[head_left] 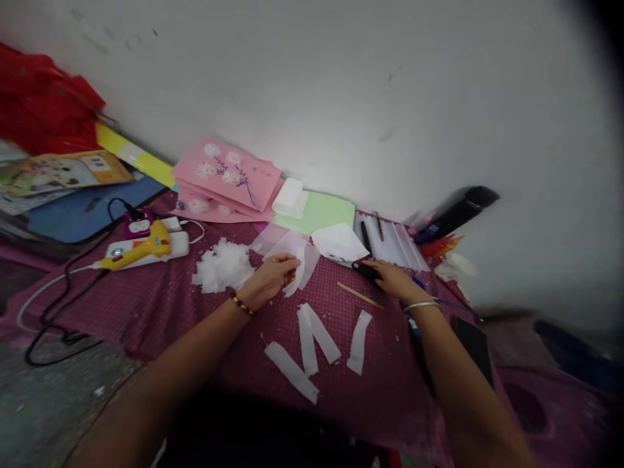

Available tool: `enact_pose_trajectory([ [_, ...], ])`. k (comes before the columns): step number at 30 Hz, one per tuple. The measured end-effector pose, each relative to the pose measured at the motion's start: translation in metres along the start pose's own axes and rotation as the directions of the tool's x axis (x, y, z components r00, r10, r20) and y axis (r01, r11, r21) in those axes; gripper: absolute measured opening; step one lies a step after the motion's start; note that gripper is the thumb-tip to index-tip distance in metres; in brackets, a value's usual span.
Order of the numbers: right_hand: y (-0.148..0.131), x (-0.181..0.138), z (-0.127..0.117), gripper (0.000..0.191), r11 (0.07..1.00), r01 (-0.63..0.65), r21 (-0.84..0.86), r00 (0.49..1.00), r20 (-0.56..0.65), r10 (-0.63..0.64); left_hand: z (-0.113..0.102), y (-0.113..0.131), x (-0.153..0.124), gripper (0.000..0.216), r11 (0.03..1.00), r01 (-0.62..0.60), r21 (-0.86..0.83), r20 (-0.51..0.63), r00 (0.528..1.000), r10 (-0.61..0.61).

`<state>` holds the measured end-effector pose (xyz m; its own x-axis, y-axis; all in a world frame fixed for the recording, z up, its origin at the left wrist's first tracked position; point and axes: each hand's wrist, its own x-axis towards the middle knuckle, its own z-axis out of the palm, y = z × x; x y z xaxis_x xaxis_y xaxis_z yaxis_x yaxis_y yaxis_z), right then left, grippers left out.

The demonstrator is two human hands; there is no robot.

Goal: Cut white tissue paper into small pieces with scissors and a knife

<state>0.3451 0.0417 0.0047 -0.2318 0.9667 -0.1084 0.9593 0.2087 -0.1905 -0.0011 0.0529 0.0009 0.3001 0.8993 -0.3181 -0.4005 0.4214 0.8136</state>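
My left hand (270,278) is closed in a pinch on a thin sheet of white tissue paper (297,257) that hangs over the purple cutting mat (166,305). My right hand (392,278) reaches to the right and rests on a black-handled tool (365,270), probably scissors; its fingers curl over the handle. Several cut white paper strips (312,341) lie on the mat in front of me. A pile of small white paper bits (221,265) sits just left of my left hand. A thin wooden stick (359,295) lies between my hands.
A yellow glue gun (139,250) rests on a white power strip (178,244) at the left, with cables trailing off. Pink flowered cards (227,172), a green sheet (319,211) and a white tissue wad (288,197) lean by the wall. A black cylinder (461,208) lies at the right.
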Motion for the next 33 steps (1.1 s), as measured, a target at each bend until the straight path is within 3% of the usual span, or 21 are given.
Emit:
enact_pose_trajectory([
  [5, 0.000, 0.001, -0.006, 0.061, 0.998, -0.039, -0.039, 0.999, 0.031, 0.040, 0.001, -0.001, -0.003, 0.029, 1.000, -0.009, -0.026, 0.068, 0.998, 0.011],
  [10, -0.012, -0.007, -0.020, 0.046, 0.998, -0.063, 0.008, 0.998, -0.019, 0.063, 0.005, 0.000, -0.005, 0.028, 0.999, -0.007, -0.046, 0.051, 0.999, 0.009],
  [13, -0.055, -0.016, -0.012, 0.036, 0.990, -0.058, 0.132, 0.989, -0.130, 0.076, 0.007, -0.001, -0.006, 0.027, 0.998, -0.024, -0.057, 0.051, 0.998, 0.027],
  [15, -0.100, -0.024, 0.003, 0.044, 0.962, -0.012, 0.272, 0.982, -0.179, 0.063, 0.008, -0.003, -0.007, 0.028, 0.997, -0.045, -0.060, 0.035, 0.998, 0.047],
  [17, -0.145, -0.029, 0.020, 0.059, 0.846, 0.070, 0.529, 0.974, -0.221, 0.057, 0.009, -0.005, -0.008, 0.029, 0.995, -0.078, -0.063, 0.004, 0.997, 0.078],
  [19, -0.179, -0.029, 0.034, 0.065, 0.792, 0.103, 0.601, 0.971, -0.235, 0.052, 0.011, -0.007, -0.010, 0.029, 0.992, -0.108, -0.064, -0.024, 0.994, 0.106],
  [21, -0.196, -0.023, 0.042, 0.060, 0.753, 0.103, 0.650, 0.969, -0.236, 0.071, 0.013, -0.009, -0.011, 0.028, 0.990, -0.125, -0.060, -0.041, 0.992, 0.122],
  [26, -0.194, -0.009, 0.048, 0.031, 0.558, 0.024, 0.829, 0.969, -0.156, 0.189, 0.017, -0.010, -0.016, 0.027, 0.990, -0.140, 0.000, -0.026, 0.990, 0.140],
  [29, -0.191, -0.008, 0.051, 0.025, 0.447, -0.021, 0.894, 0.971, -0.089, 0.224, 0.018, -0.011, -0.018, 0.025, 0.987, -0.138, 0.087, 0.048, 0.990, 0.134],
  [33, -0.191, -0.011, 0.052, 0.020, 0.265, -0.064, 0.962, 0.980, 0.011, 0.199, 0.020, -0.013, -0.022, 0.036, 0.909, -0.266, 0.321, 0.167, 0.961, 0.222],
])
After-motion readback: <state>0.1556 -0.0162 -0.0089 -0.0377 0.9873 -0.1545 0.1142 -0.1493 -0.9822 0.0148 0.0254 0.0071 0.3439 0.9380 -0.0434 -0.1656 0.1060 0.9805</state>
